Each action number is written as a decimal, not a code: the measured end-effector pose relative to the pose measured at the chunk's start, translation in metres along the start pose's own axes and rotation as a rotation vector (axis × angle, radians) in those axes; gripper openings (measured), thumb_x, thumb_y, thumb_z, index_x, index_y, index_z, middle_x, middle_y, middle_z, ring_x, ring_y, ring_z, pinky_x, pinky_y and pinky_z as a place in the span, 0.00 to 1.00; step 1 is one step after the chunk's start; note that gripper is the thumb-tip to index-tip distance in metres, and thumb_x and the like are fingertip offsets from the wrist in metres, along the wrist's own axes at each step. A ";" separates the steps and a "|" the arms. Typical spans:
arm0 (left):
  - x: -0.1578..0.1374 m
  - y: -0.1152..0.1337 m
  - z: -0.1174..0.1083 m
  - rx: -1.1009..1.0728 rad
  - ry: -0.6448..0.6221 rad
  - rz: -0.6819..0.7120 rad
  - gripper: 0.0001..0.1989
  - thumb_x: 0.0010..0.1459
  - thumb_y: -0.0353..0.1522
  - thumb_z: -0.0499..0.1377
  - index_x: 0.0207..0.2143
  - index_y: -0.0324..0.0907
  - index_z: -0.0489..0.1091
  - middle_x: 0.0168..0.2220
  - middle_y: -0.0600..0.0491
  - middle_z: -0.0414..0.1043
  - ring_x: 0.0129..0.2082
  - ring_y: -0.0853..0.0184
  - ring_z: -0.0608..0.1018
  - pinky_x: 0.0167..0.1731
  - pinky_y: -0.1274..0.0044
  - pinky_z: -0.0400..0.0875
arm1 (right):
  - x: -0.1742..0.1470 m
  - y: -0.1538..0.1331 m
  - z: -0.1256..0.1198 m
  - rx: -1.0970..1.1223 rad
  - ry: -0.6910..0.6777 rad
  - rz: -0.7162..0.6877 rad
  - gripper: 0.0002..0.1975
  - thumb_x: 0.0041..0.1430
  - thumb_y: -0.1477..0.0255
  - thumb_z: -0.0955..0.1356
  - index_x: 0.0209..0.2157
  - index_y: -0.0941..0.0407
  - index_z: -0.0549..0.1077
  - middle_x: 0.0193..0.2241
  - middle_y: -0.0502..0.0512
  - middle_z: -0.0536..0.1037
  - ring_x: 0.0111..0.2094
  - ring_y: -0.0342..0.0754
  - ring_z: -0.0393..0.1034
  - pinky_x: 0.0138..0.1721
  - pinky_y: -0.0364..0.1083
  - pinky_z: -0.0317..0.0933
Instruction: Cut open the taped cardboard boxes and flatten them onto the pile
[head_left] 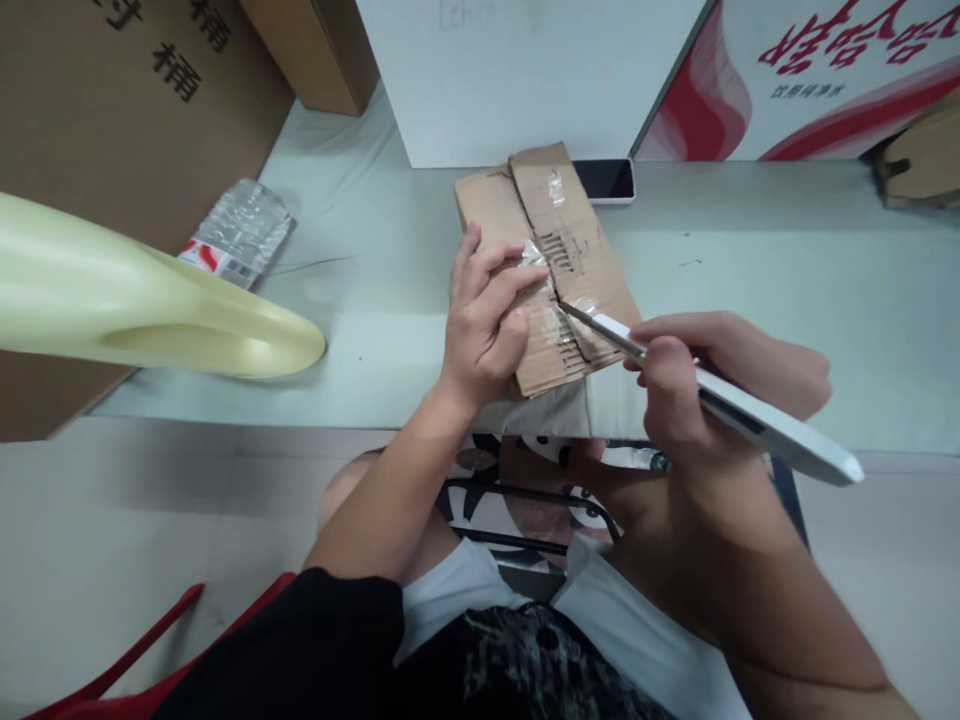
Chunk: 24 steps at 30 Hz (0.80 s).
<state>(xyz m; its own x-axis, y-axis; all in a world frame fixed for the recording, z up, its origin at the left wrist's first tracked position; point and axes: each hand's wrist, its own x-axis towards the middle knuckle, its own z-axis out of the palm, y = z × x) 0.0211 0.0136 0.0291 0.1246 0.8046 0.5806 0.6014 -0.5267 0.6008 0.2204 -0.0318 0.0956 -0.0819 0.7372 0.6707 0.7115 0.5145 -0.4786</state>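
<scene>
A small brown cardboard box [585, 230], flat and slightly crumpled, lies on the pale green table cover, turned at an angle. Clear tape crosses its middle seam in places. My left hand [487, 315] rests on the box's left half with its fingers apart, pressing on the top face. In my right hand [697, 370] is a utility knife [772, 425] with a white handle, gripped between thumb and fingers. Its blade points up and left, and the tip meets the seam near the middle of the box, just right of my left fingers.
Behind the box stand a white carton [525, 80] and a phone [607, 180] lying flat. A red-and-white carton [825, 90] is at the back right. On the left are a pale yellow curved object [150, 300], a clear plastic pack [251, 225] and a large brown carton [127, 130].
</scene>
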 end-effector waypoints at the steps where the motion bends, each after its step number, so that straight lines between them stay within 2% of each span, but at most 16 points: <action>1: 0.000 0.000 0.000 0.002 0.008 0.007 0.25 0.69 0.49 0.41 0.51 0.53 0.74 0.57 0.50 0.71 0.63 0.54 0.69 0.75 0.54 0.43 | 0.000 -0.002 -0.001 -0.015 -0.016 -0.013 0.14 0.67 0.66 0.63 0.28 0.52 0.73 0.19 0.47 0.72 0.20 0.42 0.66 0.23 0.43 0.60; 6: 0.000 0.001 0.002 0.027 0.010 -0.009 0.26 0.69 0.50 0.41 0.50 0.53 0.74 0.56 0.50 0.72 0.62 0.54 0.70 0.75 0.53 0.44 | 0.002 -0.017 -0.004 -0.093 -0.073 -0.014 0.12 0.64 0.71 0.65 0.24 0.52 0.68 0.15 0.46 0.66 0.17 0.41 0.59 0.21 0.44 0.57; 11: -0.001 0.004 0.001 0.057 0.034 0.027 0.24 0.70 0.47 0.41 0.49 0.51 0.74 0.55 0.50 0.72 0.63 0.55 0.70 0.74 0.52 0.48 | 0.004 -0.024 -0.007 -0.076 -0.061 0.001 0.12 0.61 0.73 0.65 0.23 0.53 0.67 0.13 0.44 0.61 0.15 0.39 0.53 0.20 0.43 0.53; 14: -0.002 0.005 0.002 0.064 0.048 0.034 0.23 0.70 0.45 0.41 0.48 0.50 0.74 0.54 0.50 0.73 0.63 0.56 0.71 0.74 0.53 0.49 | 0.005 -0.021 -0.006 -0.055 -0.055 0.032 0.12 0.60 0.73 0.65 0.22 0.54 0.67 0.14 0.45 0.63 0.16 0.39 0.55 0.19 0.43 0.51; 17: -0.002 0.005 0.002 0.052 0.058 0.030 0.22 0.69 0.43 0.42 0.48 0.50 0.74 0.54 0.50 0.73 0.62 0.56 0.71 0.74 0.54 0.49 | 0.003 -0.016 -0.003 0.035 -0.074 0.147 0.13 0.61 0.72 0.65 0.22 0.54 0.68 0.15 0.46 0.68 0.17 0.40 0.59 0.20 0.43 0.51; 19: -0.002 0.004 0.003 0.039 0.062 0.029 0.22 0.68 0.42 0.43 0.48 0.50 0.75 0.54 0.50 0.73 0.62 0.56 0.71 0.74 0.55 0.48 | 0.002 -0.015 -0.003 0.078 -0.079 0.187 0.13 0.62 0.70 0.65 0.22 0.54 0.69 0.15 0.45 0.67 0.16 0.40 0.58 0.20 0.43 0.51; 24: -0.001 0.003 0.003 0.030 0.067 0.017 0.21 0.68 0.43 0.44 0.49 0.52 0.75 0.55 0.52 0.73 0.62 0.57 0.71 0.75 0.55 0.47 | -0.003 -0.021 -0.027 0.059 -0.145 0.190 0.14 0.63 0.68 0.67 0.23 0.54 0.71 0.15 0.46 0.64 0.17 0.40 0.56 0.19 0.44 0.48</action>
<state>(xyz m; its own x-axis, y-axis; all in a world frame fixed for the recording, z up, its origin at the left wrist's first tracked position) 0.0255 0.0116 0.0285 0.0829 0.7748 0.6267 0.6230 -0.5311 0.5743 0.2245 -0.0568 0.1184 -0.0528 0.8761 0.4793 0.6820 0.3822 -0.6235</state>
